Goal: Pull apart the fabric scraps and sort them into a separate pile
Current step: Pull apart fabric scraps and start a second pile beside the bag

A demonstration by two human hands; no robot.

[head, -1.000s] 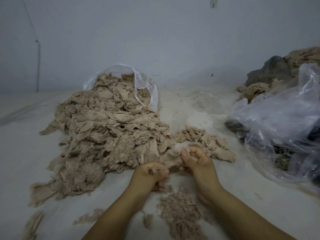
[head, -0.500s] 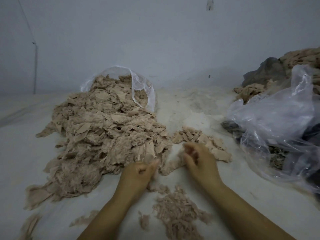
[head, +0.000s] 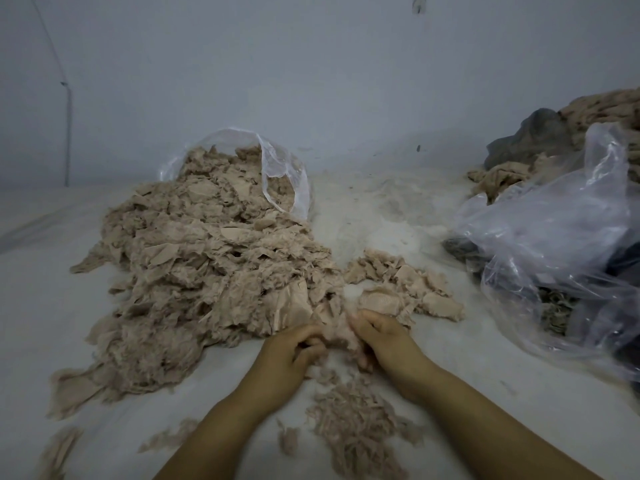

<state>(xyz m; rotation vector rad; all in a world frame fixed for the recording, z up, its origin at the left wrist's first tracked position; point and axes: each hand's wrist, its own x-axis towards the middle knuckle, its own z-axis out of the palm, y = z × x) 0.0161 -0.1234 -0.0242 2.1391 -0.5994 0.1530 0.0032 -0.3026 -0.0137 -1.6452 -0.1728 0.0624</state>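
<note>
A big heap of beige fabric scraps (head: 207,265) spills from a clear plastic bag (head: 284,178) across the white surface. A smaller group of flat scraps (head: 415,289) lies to its right. Below my hands sits a small pile of shredded pieces (head: 353,424). My left hand (head: 291,355) and my right hand (head: 384,337) meet at the heap's near edge, and both grip one blurred scrap (head: 337,336) between them with curled fingers.
A large crumpled clear plastic bag (head: 554,244) holding dark cloth lies on the right. More beige and grey fabric (head: 595,116) is stacked behind it. Loose scraps (head: 59,452) lie at the lower left. A pale wall stands behind.
Half a second ago my hands were apart with fingers relaxed at the heap's edge. Now they have come together and taken hold of a scrap.
</note>
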